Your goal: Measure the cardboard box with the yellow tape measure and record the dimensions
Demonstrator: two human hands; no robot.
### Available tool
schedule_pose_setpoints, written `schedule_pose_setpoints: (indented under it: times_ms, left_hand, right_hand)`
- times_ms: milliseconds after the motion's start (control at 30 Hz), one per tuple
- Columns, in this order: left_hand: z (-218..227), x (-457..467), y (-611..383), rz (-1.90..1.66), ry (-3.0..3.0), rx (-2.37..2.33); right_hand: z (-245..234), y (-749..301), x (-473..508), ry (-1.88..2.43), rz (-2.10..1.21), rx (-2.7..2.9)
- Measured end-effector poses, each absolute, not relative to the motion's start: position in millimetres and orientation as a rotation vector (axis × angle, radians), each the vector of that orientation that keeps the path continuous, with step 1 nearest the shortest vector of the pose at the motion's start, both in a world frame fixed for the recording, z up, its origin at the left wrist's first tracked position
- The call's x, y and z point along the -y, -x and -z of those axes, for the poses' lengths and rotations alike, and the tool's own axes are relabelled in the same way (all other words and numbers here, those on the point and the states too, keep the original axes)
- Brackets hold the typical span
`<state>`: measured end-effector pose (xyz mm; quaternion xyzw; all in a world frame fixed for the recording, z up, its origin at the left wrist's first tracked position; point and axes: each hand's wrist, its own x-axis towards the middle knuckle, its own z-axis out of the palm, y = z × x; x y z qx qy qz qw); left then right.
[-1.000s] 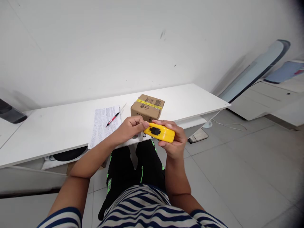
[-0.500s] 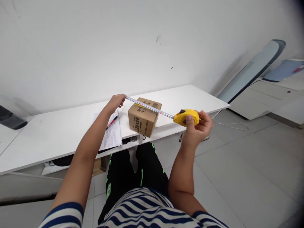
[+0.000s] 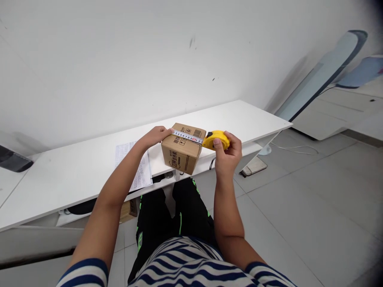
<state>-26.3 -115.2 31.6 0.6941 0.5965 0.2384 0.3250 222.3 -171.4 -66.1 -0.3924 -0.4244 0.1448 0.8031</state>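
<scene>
- Brown cardboard box [image 3: 181,154] at the frame's centre, on the tabletop [image 3: 245,117]; we see the strip [image 3: 189,137] of the yellow tape measure [image 3: 218,140] across its top.
- We judge the strip should lie straight and taut, parallel to the box's long edge, its end flush with the left corner.
- Our left hand [image 3: 154,136] has its fingers bunched, pinching the strip's end.
- Our right hand [image 3: 228,154], right of centre, wraps the tape measure, thumb against its face.
</scene>
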Motion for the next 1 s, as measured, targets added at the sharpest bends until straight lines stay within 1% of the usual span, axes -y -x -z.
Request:
schedule_pose_setpoints:
  times_ms: [200,333,467,533,633,733,833,900,1000]
  left_hand:
    - [-26.3,110.5,34.1,-0.682,-1.909,-1.46]
    - [-16.9,102.6,45.3,-0.765,-1.76,-1.369]
    - [-10.1,95.5,52.7,-0.941,-1.555,-1.44]
    - [-14.1,95.6,53.0,-1.024,-1.496,-1.471]
    - [-34.1,109.4,53.0,-1.169,-1.492,-1.483]
    - [-60.7,150.0,54.2,-1.306,-1.614,-1.452]
    - [-66.0,214.2,53.0,-1.288,-1.935,-1.471]
    - [-44.9,260.3,50.2,-1.128,-1.981,-1.471]
    - [21.8,321.0,46.0,-1.01,-1.578,-1.424]
  right_hand:
    - [67.4,-224.5,165.0,0.855,-0.338,0.972]
    - [69.4,-220.9,139.3,0.858,-0.347,1.028]
    - [69.6,-215.7,88.2,0.88,-0.368,1.165]
    - [63.1,-214.5,64.9,0.879,-0.38,1.251]
    - [42.9,-214.0,55.0,0.804,-0.374,1.349]
    - [24.3,-209.8,89.0,0.694,-0.324,1.37]
    - [31.5,-196.9,157.7,0.592,-0.326,1.378]
    - [54.6,-182.7,208.6,0.482,-0.385,1.449]
    - [104.0,-155.0,272.1,0.46,-0.521,1.53]
